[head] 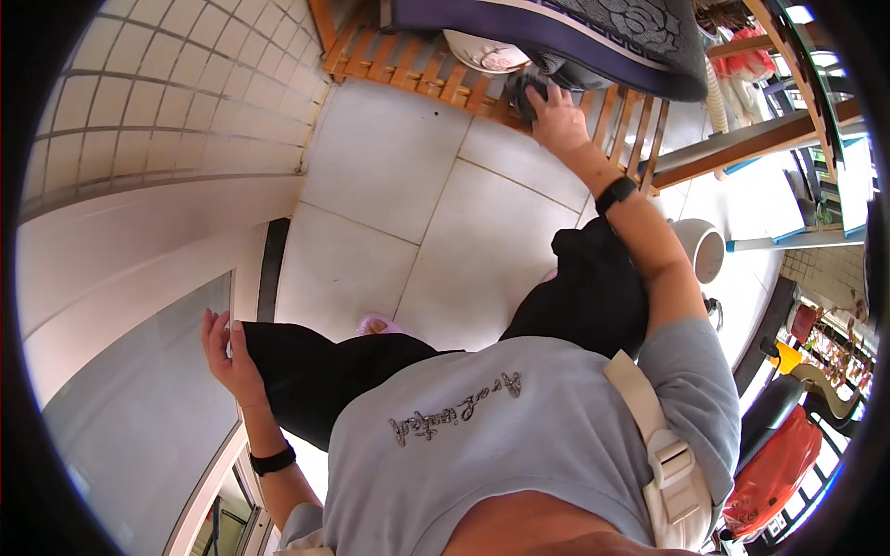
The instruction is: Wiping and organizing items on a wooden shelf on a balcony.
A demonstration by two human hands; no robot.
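Observation:
My right hand (560, 118) reaches out to the low slatted wooden rack (389, 59), its fingers curled over a dark grey item (521, 94). That item is blurred and partly covered by the fingers; I cannot tell whether it is a shoe or cloth. Just beside it on the rack sits a white rounded thing (487, 52) with a pink flower pattern. A purple and grey textile (598, 35) with a raised floral design overhangs both. My left hand (226, 354) is empty beside my left knee, fingers loosely bent and apart from the thumb.
Pale floor tiles (375, 153) lie between my feet and the rack. A tiled wall (174, 90) and a pale panelled door (139, 389) stand at left. On the right are a glass-topped wooden frame (751, 142), a white round pot (699, 250) and a red bag (775, 472).

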